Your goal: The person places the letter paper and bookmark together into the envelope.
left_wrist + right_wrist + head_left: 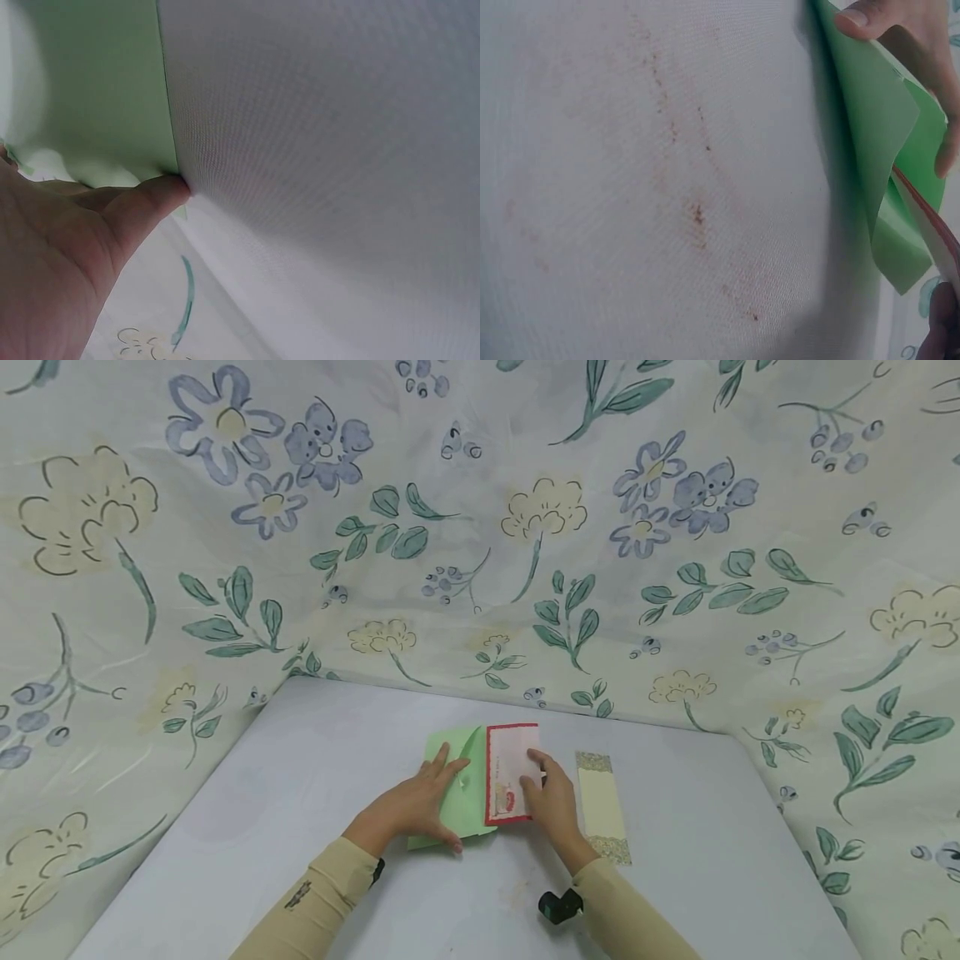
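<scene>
A light green paper envelope lies on the white table, with its flap side raised. Across it my left hand spreads, thumb at the near edge and fingers on the far part. In the left wrist view, the left thumb touches the envelope's edge. My right hand pinches a white card with a red border and a small red picture by its right side. The card's left edge meets the envelope's opening; in the right wrist view, the card has its tip between the green paper layers.
To the right of my right hand lies a cream strip of card with glittery gold ends. The white table carries faint brownish marks near the front. Flower-printed fabric rises behind and at both sides.
</scene>
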`<state>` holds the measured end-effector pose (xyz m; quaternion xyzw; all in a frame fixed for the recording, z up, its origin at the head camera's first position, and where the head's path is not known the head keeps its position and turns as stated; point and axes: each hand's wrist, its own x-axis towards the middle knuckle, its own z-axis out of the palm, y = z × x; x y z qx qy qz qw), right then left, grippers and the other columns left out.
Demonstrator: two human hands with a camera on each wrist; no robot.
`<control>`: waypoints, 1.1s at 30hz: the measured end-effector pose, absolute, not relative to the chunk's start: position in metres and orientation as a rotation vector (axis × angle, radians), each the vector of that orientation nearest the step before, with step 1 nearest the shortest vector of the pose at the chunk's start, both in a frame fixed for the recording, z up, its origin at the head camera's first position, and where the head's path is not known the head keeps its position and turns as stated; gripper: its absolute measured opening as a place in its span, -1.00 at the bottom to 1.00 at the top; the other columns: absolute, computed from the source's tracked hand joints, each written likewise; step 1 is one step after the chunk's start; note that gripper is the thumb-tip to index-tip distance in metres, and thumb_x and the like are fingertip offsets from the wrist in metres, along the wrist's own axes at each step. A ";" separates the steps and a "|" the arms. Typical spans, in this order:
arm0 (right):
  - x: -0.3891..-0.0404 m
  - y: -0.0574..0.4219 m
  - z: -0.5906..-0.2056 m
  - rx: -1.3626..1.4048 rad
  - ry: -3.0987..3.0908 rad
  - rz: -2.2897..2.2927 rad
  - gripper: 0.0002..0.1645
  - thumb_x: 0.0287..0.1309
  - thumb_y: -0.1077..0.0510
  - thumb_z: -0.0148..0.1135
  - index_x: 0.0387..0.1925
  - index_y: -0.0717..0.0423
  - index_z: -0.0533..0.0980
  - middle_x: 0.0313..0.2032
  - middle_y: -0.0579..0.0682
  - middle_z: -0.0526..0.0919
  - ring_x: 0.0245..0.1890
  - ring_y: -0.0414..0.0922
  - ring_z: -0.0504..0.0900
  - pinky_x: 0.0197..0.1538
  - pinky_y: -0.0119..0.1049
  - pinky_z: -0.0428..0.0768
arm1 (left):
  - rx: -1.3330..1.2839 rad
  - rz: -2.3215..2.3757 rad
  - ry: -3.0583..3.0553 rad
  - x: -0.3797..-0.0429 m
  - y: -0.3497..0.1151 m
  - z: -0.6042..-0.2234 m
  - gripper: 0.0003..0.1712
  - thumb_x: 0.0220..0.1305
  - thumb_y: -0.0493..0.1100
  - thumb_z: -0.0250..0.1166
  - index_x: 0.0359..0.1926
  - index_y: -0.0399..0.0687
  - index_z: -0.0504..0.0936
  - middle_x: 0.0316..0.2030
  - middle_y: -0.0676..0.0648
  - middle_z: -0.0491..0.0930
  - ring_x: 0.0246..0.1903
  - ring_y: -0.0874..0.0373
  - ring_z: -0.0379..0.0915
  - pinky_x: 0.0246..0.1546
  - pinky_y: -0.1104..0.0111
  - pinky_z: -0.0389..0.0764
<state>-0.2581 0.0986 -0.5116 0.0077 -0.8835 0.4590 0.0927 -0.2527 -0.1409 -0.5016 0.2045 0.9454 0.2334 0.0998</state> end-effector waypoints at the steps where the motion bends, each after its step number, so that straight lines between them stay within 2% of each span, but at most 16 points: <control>1: -0.258 0.098 -0.512 0.024 -2.624 1.362 -0.44 0.29 0.25 0.31 0.32 0.11 0.49 0.26 0.13 0.57 -0.07 -0.01 0.62 -0.01 -0.08 0.61 | 0.602 0.689 2.794 -0.253 -0.141 -0.502 0.52 -0.41 0.34 0.72 0.57 0.14 0.09 0.60 -0.33 -0.24 0.45 -0.50 -0.01 0.26 -0.24 0.38; 9: -0.258 0.095 -0.514 0.035 -2.628 1.330 -0.45 0.28 0.25 0.33 0.30 0.11 0.50 0.25 0.12 0.58 -0.05 0.00 0.62 0.03 -0.05 0.60 | 0.588 0.660 2.799 -0.252 -0.142 -0.502 0.51 -0.39 0.38 0.70 0.57 0.19 0.07 0.61 -0.29 -0.26 0.46 -0.49 -0.01 0.26 -0.22 0.39; 24: -0.260 0.090 -0.515 0.045 -2.654 1.340 -0.45 0.29 0.25 0.32 0.30 0.11 0.50 0.28 0.10 0.56 0.08 0.04 0.59 0.15 0.02 0.57 | 0.607 0.674 2.807 -0.252 -0.141 -0.502 0.49 -0.39 0.37 0.71 0.55 0.14 0.11 0.60 -0.32 -0.21 0.43 -0.52 0.02 0.21 -0.24 0.43; 33: -0.261 0.088 -0.514 0.044 -2.687 1.307 -0.44 0.29 0.23 0.33 0.31 0.10 0.50 0.26 0.09 0.57 0.07 0.03 0.59 0.13 0.00 0.58 | 0.618 0.672 2.812 -0.252 -0.142 -0.502 0.49 -0.40 0.37 0.71 0.55 0.14 0.12 0.59 -0.33 -0.21 0.43 -0.51 0.04 0.22 -0.21 0.44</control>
